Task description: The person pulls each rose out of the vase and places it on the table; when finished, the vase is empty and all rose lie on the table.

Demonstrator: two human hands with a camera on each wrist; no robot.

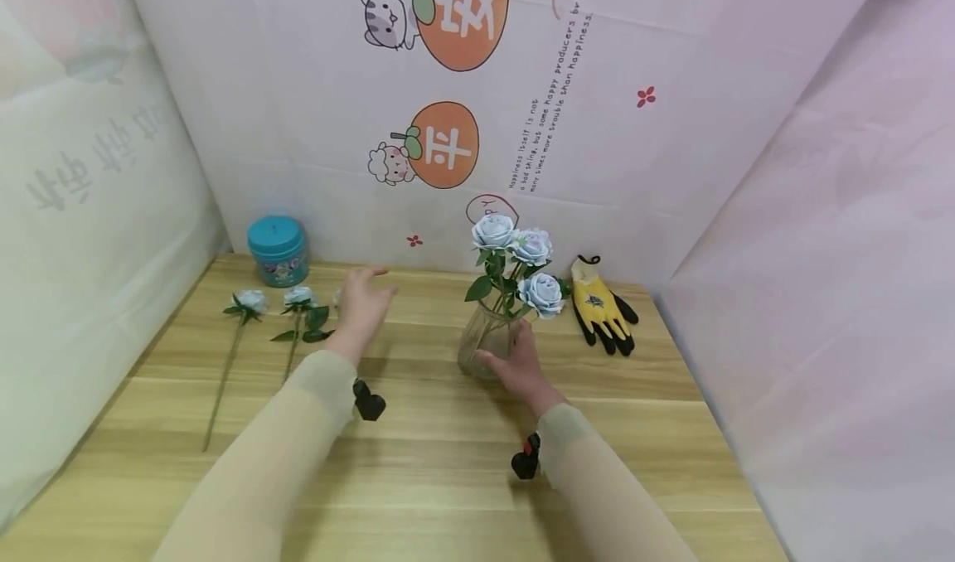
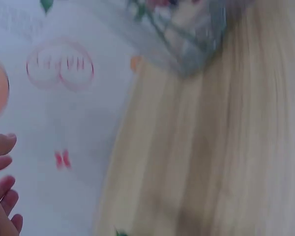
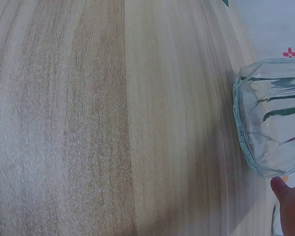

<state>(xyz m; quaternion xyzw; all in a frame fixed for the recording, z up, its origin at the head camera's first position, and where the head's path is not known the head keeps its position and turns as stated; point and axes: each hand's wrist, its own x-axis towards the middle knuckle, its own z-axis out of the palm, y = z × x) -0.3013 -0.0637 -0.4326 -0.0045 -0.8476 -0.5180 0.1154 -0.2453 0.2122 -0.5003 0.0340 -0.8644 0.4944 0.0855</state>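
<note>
Tabletop, wood-grained, white printed backdrop, glass vase

Long cream fabric sleeves, greyish-beige cuffs, and there's a small, angular black camera beside each, the right one sporting red!

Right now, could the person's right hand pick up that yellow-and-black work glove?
Probably not immediately: the right hand holds the clear glass vase. Once freed, it could likely reach the glove, uncovered to its right.
</note>
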